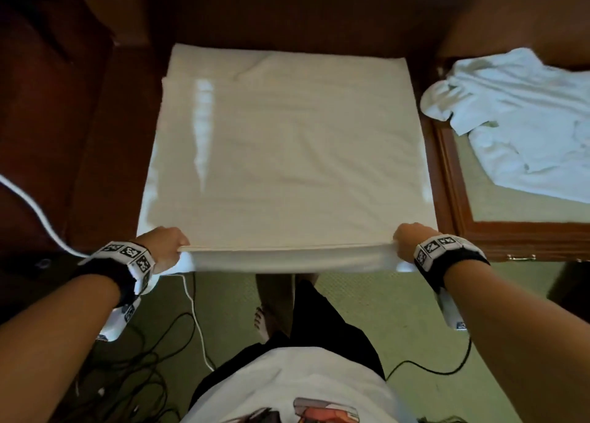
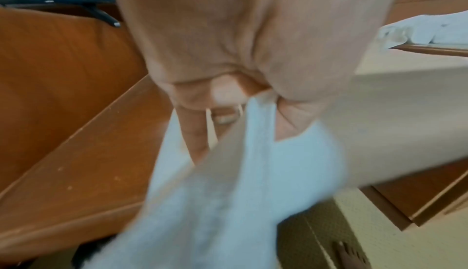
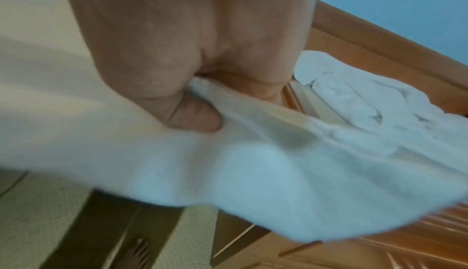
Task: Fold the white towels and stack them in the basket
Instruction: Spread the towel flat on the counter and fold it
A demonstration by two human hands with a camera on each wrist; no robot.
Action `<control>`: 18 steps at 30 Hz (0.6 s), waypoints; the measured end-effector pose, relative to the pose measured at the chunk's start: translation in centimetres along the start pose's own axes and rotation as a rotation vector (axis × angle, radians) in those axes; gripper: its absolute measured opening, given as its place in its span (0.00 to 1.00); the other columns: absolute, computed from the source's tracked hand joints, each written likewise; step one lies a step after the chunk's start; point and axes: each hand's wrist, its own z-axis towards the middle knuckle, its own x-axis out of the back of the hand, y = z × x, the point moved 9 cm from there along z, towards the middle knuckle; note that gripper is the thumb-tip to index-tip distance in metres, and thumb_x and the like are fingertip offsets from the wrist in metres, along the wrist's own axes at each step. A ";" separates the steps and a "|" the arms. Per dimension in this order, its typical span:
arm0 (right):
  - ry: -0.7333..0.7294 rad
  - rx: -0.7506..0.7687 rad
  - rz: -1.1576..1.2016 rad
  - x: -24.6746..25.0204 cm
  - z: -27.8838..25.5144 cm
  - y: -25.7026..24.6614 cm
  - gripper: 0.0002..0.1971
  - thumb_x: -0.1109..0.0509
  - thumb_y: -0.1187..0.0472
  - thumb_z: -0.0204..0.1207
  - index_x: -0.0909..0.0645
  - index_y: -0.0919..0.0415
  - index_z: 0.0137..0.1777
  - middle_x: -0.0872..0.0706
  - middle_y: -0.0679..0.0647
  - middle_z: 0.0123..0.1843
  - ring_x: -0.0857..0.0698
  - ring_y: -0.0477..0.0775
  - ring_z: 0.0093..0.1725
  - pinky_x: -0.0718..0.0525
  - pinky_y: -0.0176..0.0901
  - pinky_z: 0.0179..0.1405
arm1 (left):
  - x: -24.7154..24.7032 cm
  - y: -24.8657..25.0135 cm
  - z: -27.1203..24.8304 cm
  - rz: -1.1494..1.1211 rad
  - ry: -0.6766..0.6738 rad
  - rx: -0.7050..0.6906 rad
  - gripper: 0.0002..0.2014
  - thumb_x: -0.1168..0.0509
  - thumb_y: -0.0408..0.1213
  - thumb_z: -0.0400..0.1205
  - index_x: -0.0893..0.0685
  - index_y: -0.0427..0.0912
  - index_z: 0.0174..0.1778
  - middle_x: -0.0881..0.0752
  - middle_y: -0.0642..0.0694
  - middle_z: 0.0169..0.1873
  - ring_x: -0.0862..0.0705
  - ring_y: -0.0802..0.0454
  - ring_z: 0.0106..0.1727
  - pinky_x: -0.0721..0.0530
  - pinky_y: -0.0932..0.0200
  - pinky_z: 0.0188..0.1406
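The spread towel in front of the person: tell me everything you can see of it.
The spread towel is white, soft cloth, lying flat and lightly creased on a dark wooden surface, layers showing at its far end. Its near edge hangs over. The left hand and right hand grip the near corners.

A towel (image 1: 287, 154) lay spread over the desk (image 1: 95, 167), its near edge overhanging. Right of it, on a second desk (image 1: 456, 199), sat a crumpled towel heap (image 1: 517, 119) (cables (image 1: 153, 368) on the floor below).
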 end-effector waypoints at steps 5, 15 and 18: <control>0.148 -0.086 0.034 4.7 0.1 1.8 0.14 0.40 0.65 0.78 0.17 0.56 0.58 0.14 0.58 0.60 0.14 0.63 0.58 0.15 0.51 0.56 | 5.9 -1.7 0.2 -0.074 0.228 0.049 0.16 0.41 0.23 0.81 0.21 0.44 0.30 0.17 0.41 0.30 0.18 0.44 0.33 0.24 0.57 0.34; 0.394 -0.078 0.105 16.9 4.3 3.0 0.09 0.37 0.70 0.75 0.17 0.61 0.50 0.14 0.63 0.48 0.14 0.68 0.49 0.21 0.48 0.42 | 16.9 -3.0 3.5 -0.345 0.432 0.149 0.10 0.40 0.25 0.84 0.16 0.37 0.40 0.16 0.36 0.38 0.13 0.36 0.35 0.08 0.44 0.35; 0.404 -0.073 0.094 19.4 7.1 2.8 0.09 0.36 0.71 0.75 0.18 0.60 0.50 0.19 0.61 0.43 0.15 0.69 0.52 0.22 0.51 0.48 | 19.5 -3.2 6.1 -0.272 0.438 0.148 0.09 0.40 0.27 0.83 0.18 0.38 0.38 0.15 0.36 0.38 0.12 0.38 0.32 0.08 0.45 0.34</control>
